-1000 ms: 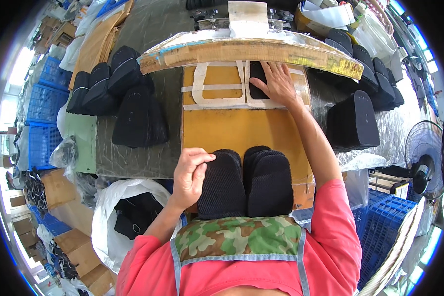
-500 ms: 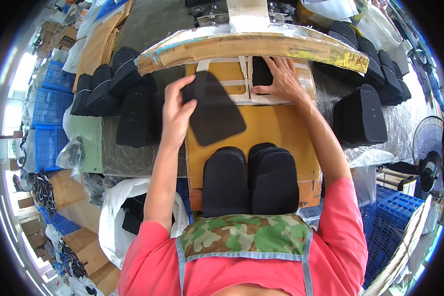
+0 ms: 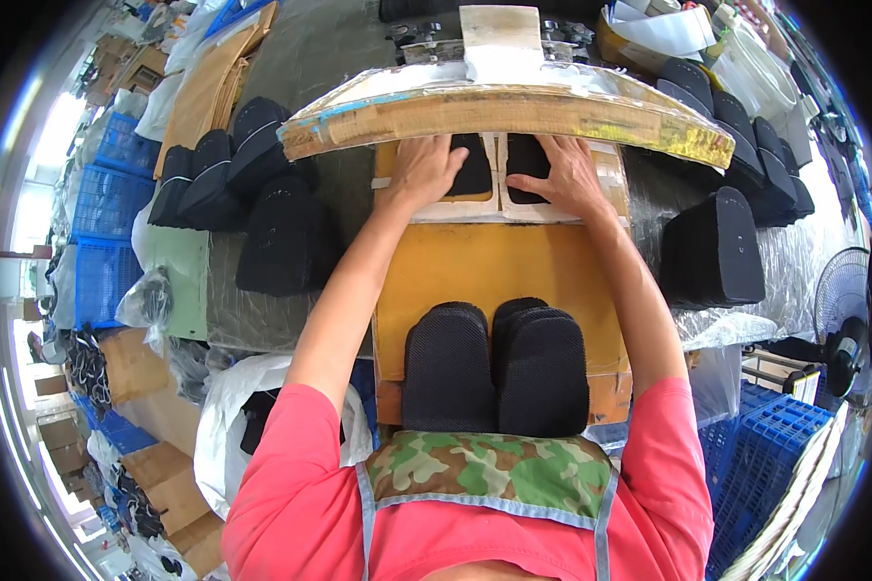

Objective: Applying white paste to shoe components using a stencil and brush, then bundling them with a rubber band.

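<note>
A black rounded pad (image 3: 473, 169) lies in the left opening of a white-taped frame (image 3: 455, 211) on the yellow-brown board (image 3: 499, 266). My left hand (image 3: 422, 174) rests flat at this pad's left side, thumb stretched over it. In the right opening is a second black pad (image 3: 524, 167). My right hand (image 3: 569, 177) lies along its right side with fingers spread and thumb across its lower part. A raised wooden-edged panel (image 3: 509, 118) hides the pads' far ends and some of my fingertips. Close to me, two stacks of black mesh pads (image 3: 446, 368) (image 3: 543, 373) stand on the board.
More black pad stacks stand left (image 3: 286, 237) and right (image 3: 712, 247). Metal hinges (image 3: 420, 44) hold the panel's far side. A white bag (image 3: 228, 426) hangs lower left; blue crates (image 3: 775, 426) and a fan (image 3: 846, 320) are at right.
My left hand has carried its black pad forward and right, from above the board into the frame's left opening, and has let go. My right hand stays at the right opening.
</note>
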Available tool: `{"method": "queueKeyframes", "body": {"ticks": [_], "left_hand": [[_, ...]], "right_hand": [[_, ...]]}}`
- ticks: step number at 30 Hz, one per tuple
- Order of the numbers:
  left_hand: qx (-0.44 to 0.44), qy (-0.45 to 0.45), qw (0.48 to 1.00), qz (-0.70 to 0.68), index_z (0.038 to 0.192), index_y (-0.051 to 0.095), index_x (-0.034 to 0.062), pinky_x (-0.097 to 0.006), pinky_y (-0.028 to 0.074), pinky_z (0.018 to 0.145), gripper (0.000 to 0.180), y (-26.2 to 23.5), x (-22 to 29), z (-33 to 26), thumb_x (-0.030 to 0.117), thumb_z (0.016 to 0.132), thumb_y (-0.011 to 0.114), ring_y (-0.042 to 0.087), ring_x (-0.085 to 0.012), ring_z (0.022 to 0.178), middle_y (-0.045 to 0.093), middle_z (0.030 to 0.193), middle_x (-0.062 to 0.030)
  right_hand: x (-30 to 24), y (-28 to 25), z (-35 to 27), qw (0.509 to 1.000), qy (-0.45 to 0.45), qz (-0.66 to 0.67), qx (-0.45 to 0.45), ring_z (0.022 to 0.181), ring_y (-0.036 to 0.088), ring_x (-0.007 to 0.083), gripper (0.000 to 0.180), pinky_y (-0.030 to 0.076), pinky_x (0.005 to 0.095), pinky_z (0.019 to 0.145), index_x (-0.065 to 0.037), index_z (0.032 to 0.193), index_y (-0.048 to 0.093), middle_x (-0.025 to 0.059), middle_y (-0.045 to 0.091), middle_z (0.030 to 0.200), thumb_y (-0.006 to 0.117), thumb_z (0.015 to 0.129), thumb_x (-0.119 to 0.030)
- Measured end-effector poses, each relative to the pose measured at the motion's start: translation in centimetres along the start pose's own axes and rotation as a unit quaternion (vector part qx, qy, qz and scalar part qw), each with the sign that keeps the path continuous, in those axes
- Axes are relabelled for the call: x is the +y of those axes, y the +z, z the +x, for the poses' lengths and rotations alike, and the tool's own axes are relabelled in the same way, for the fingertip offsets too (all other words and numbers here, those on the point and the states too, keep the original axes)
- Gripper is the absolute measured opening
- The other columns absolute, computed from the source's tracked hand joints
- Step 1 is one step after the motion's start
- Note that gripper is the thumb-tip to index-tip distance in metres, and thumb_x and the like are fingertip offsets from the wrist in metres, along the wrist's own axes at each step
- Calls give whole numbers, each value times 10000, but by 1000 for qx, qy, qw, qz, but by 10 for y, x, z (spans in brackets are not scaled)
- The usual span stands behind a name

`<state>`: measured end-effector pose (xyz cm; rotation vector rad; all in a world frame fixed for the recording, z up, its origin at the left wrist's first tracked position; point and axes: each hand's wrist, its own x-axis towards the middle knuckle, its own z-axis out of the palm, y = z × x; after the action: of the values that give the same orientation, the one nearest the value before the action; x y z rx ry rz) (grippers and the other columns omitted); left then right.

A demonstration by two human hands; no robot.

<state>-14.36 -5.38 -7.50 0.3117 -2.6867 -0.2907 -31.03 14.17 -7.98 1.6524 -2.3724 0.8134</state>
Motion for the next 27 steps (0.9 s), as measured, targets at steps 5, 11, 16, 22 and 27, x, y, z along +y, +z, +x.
{"method": "queueKeyframes", "body": {"ticks": [5, 11, 16, 22, 27], "left_hand": [[-54, -6, 998, 24, 1438, 327, -24, -476, 239, 1133, 620, 1, 8, -9, 322, 957, 513, 306, -388, 1370, 338, 1482, -220], [-69, 7, 998, -6, 1475, 311, 43, -485, 207, 1157, 606, -6, 5, -11, 342, 976, 481, 291, -373, 1385, 338, 1491, -196], [-70, 20, 996, 47, 1502, 286, 95, -488, 162, 1172, 600, -3, 4, -11, 393, 1000, 423, 235, -364, 1415, 315, 1514, -179], [-58, 22, 995, 72, 1520, 254, 141, -506, 138, 1176, 617, 0, 1, -9, 459, 1006, 377, 218, -369, 1422, 302, 1523, -186], [-94, -11, 993, 68, 1519, 263, 154, -511, 140, 1177, 605, -1, 9, -7, 458, 1008, 373, 237, -371, 1417, 311, 1515, -200]], "right_hand": [[0, -1, -2, 1000, 11, 3, 2, 1322, 421, 343, 959, 230, 472, 1144, -25, 1348, 513, 225, 514, 1355, 699, 687, -695], [-3, -2, 1, 999, 29, 32, 26, 1252, 471, 345, 729, 292, 444, 1101, -22, 1293, 558, 204, 555, 1297, 719, 783, -518], [7, -4, -2, 1000, 5, 21, 13, 1243, 472, 337, 625, 291, 447, 1099, -59, 1320, 544, 187, 553, 1290, 682, 847, -442], [12, -8, -6, 994, -37, -90, -56, 1412, 280, 315, 814, 165, 502, 1178, -106, 1470, 364, 136, 387, 1482, 479, 889, -665], [11, -9, -9, 990, -45, -126, -50, 1419, 268, 317, 880, 164, 503, 1174, -98, 1465, 373, 142, 384, 1482, 476, 851, -720]]}}
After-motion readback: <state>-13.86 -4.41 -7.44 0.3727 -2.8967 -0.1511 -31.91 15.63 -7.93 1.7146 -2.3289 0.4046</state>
